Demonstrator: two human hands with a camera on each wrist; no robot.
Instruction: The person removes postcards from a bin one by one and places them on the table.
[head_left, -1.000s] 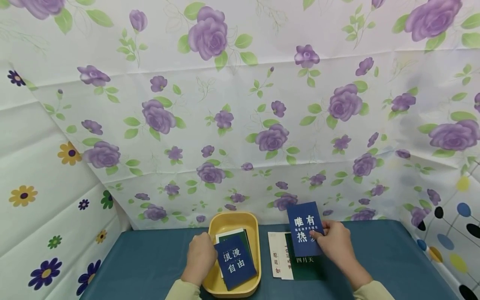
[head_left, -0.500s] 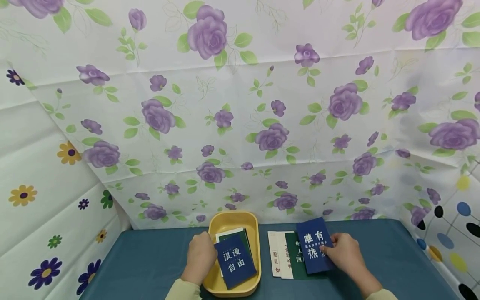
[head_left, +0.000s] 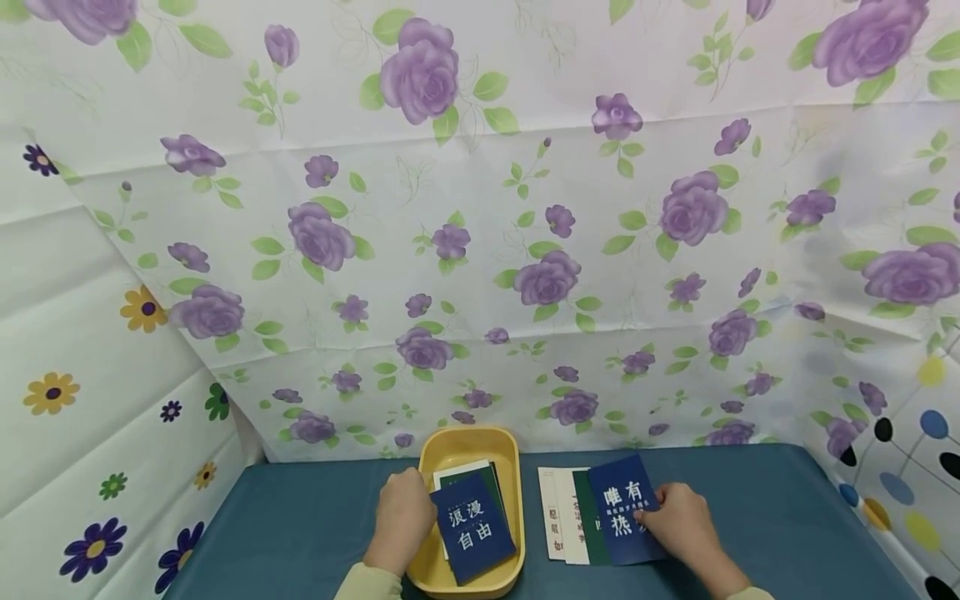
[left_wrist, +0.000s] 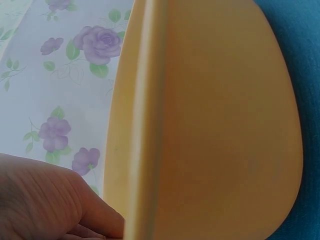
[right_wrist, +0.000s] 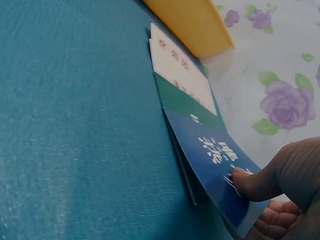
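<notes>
My left hand (head_left: 405, 510) grips the left rim of a yellow plastic tray (head_left: 508, 454); its fingertips are hidden in the left wrist view. Inside the tray, a dark blue card (head_left: 474, 533) with white characters lies slanted over green and white ones, its corner by that hand. To the right, my right hand (head_left: 678, 521) pinches another blue card (head_left: 621, 500) by its right edge, thumb on the printed face. This card overlaps a row of fanned cards on the table, a green card (head_left: 592, 533) and white cards (head_left: 557, 504). In the right wrist view it slants up toward my hand.
A dark teal cloth (head_left: 300, 533) covers the table. Close behind the tray and cards rises a white sheet with purple flowers (head_left: 545, 277). Patterned sheets also stand at the left and right sides.
My right hand has lowered the pinched blue card toward me onto the right end of the row, covering most of the green card. The left hand stays at the tray.
</notes>
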